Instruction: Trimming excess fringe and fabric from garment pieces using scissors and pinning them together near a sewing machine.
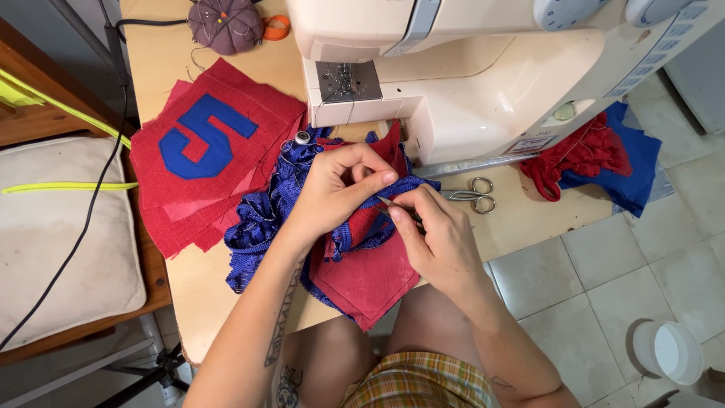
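Upper right of frame: cream sewing machine (483, 83) on a wooden table (189, 279). Left of centre I log stacked red patches (249, 113) bearing a blue numeral. At centre lies the red fabric piece with blue ruffled trim (366, 276), directly under both hands. Left hand (332, 189) pinches its upper edge; right hand (438, 234) is clenched on a thin tool (type unclear), pointing upper left toward that pinch. Scissors (472, 195) lie just right.

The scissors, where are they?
In the head view, the scissors lie on the wooden table, just right of the right hand and below the sewing machine.
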